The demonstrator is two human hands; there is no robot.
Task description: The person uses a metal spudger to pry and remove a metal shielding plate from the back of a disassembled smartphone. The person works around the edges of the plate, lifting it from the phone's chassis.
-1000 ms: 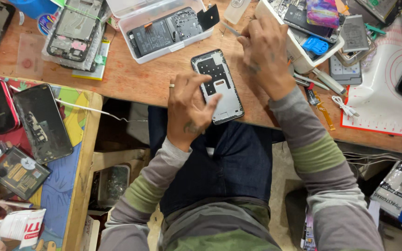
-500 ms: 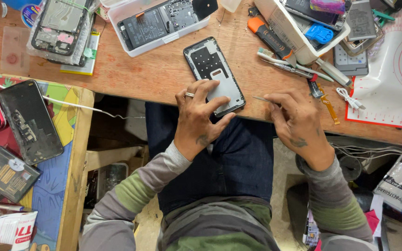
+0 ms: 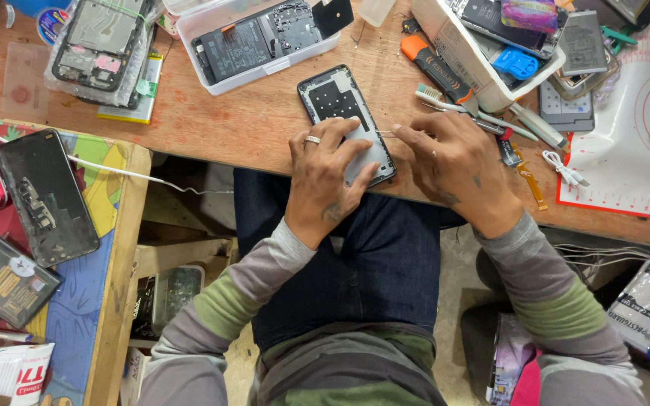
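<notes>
An opened phone [image 3: 338, 105] with its back cover off lies on the wooden desk [image 3: 227, 124] near the front edge. My left hand [image 3: 325, 169] presses down on the phone's lower half, fingers spread over it, a ring on one finger. My right hand [image 3: 453, 162] is beside the phone's right edge and pinches thin metal tweezers [image 3: 387, 134], whose tip points at the phone's side.
A clear plastic box [image 3: 253, 37] with phone parts sits behind the phone. A white tray [image 3: 483, 41] of phones and parts, a toothbrush [image 3: 453, 105] and a screwdriver [image 3: 434, 71] lie to the right. A white work mat [image 3: 626, 150] is far right. Dismantled phones [image 3: 43, 195] rest on the left side table.
My right hand came back from the white tray to the phone's right edge, now holding tweezers. My left hand stayed on the phone. The view shifted slightly.
</notes>
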